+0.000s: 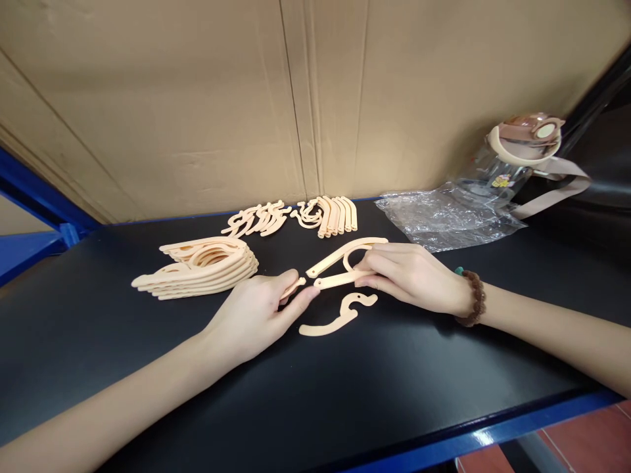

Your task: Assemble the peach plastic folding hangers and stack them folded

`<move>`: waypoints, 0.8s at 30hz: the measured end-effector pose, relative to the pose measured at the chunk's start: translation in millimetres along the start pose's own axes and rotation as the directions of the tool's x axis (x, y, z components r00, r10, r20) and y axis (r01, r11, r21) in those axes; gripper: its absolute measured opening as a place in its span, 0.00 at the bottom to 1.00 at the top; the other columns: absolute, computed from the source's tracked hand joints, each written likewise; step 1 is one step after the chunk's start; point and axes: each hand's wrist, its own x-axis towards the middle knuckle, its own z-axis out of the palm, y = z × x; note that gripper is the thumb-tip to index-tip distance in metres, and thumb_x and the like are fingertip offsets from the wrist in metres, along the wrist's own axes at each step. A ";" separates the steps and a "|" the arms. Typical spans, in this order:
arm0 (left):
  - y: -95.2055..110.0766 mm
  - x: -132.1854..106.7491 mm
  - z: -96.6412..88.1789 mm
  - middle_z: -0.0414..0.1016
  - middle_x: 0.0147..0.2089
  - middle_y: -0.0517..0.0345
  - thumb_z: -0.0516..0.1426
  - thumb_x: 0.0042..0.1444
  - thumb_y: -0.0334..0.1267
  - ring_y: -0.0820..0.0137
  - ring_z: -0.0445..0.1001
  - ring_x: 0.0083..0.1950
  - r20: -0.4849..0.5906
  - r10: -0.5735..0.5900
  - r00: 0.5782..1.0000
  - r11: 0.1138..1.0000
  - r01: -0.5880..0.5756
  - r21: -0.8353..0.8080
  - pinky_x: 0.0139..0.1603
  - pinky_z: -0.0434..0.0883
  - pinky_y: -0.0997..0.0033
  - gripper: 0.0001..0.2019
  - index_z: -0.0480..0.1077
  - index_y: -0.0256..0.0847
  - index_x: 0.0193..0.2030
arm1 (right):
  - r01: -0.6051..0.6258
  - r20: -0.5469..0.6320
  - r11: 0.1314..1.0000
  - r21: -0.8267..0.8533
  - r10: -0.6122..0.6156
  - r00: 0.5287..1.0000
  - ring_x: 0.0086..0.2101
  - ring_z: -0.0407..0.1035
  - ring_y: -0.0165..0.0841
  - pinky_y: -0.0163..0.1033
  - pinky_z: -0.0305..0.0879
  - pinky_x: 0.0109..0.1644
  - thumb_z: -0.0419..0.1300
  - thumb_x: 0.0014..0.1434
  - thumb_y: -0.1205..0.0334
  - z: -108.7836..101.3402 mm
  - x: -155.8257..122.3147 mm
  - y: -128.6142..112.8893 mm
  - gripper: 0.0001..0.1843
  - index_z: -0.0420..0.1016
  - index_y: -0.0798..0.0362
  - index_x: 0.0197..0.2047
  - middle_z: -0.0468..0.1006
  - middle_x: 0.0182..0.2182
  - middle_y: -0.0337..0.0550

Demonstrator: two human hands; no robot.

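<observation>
Between the thumb and fingers of my left hand (256, 312) is a small peach plastic piece (294, 286), mostly hidden by the fingers. My right hand (419, 276) pinches a peach hanger arm (336, 280) with a hole in its left end, which almost meets my left thumb. Behind it lies another arm (340, 255), with a curved ring part (351, 255) between the two; whether they are joined I cannot tell. A flat hook-shaped piece (328, 326) rests on the black table just below both hands.
A stack of folding hangers (197, 279) stands at left. Along the back lie hook pieces (259, 217), curved pieces (308, 215) and a row of arms (338, 215). Crinkled clear plastic (444, 217) and a strapped water bottle (513, 157) occupy the right, before a cardboard wall (197, 98).
</observation>
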 end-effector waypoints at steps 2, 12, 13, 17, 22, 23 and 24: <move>1.9 0.1 0.2 0.56 0.17 0.68 0.48 0.61 0.53 0.75 0.58 0.18 0.022 -0.002 1.000 0.999 0.001 0.040 0.21 0.52 0.75 0.21 0.52 0.42 0.23 | -0.021 0.012 1.000 0.019 0.020 1.000 0.30 0.67 0.29 0.34 0.60 0.35 0.50 0.68 0.58 0.0 -0.2 -1.2 0.13 0.69 0.56 0.35 0.73 0.29 0.41; 1.7 -1.8 3.0 0.63 0.19 0.66 0.46 0.64 0.53 0.74 0.62 0.18 0.049 0.170 0.984 0.984 -0.173 0.053 0.20 0.53 0.76 0.21 0.59 0.41 0.26 | -0.004 0.017 1.000 0.006 0.004 1.000 0.28 0.66 0.30 0.34 0.59 0.33 0.50 0.68 0.57 0.7 0.2 -6.8 0.14 0.67 0.55 0.33 0.72 0.27 0.40; 1.9 -1.9 3.1 0.64 0.19 0.65 0.46 0.64 0.52 0.74 0.63 0.18 0.053 0.177 0.983 0.982 -0.180 0.050 0.20 0.53 0.76 0.20 0.59 0.41 0.26 | 0.000 0.017 1.000 -0.004 0.000 1.000 0.28 0.65 0.29 0.34 0.59 0.33 0.49 0.68 0.57 0.3 0.3 -7.4 0.15 0.67 0.55 0.33 0.72 0.26 0.40; 2.5 -1.9 2.7 0.64 0.19 0.65 0.46 0.64 0.51 0.74 0.63 0.18 0.060 0.166 0.984 0.986 -0.167 0.013 0.21 0.52 0.76 0.19 0.62 0.41 0.28 | 0.018 0.022 0.999 -0.040 -0.017 1.000 0.27 0.64 0.29 0.34 0.59 0.33 0.48 0.68 0.56 -0.7 1.0 -9.4 0.16 0.67 0.55 0.32 0.72 0.27 0.40; 2.8 -2.1 2.2 0.62 0.19 0.67 0.49 0.62 0.51 0.75 0.62 0.18 0.055 0.132 0.990 0.991 -0.130 -0.029 0.20 0.52 0.77 0.18 0.62 0.41 0.28 | 0.035 0.016 0.997 -0.071 -0.034 0.999 0.27 0.63 0.29 0.34 0.58 0.33 0.47 0.69 0.57 -0.2 1.1 -9.9 0.16 0.66 0.55 0.33 0.71 0.27 0.39; 2.9 -2.0 2.0 0.62 0.18 0.67 0.49 0.62 0.51 0.75 0.62 0.18 0.050 0.130 0.990 0.991 -0.128 -0.033 0.20 0.52 0.77 0.18 0.62 0.41 0.28 | 0.038 0.015 0.997 -0.074 -0.037 0.999 0.27 0.63 0.29 0.34 0.58 0.33 0.47 0.69 0.57 -0.1 1.1 -10.0 0.16 0.66 0.54 0.33 0.71 0.27 0.39; 3.1 -1.9 1.8 0.62 0.18 0.67 0.49 0.62 0.51 0.75 0.62 0.18 0.043 0.129 0.991 0.991 -0.128 -0.037 0.20 0.53 0.77 0.18 0.62 0.41 0.28 | 0.040 0.015 0.996 -0.075 -0.039 0.999 0.27 0.63 0.29 0.34 0.58 0.33 0.47 0.69 0.57 0.0 1.1 -10.0 0.16 0.66 0.54 0.33 0.71 0.27 0.39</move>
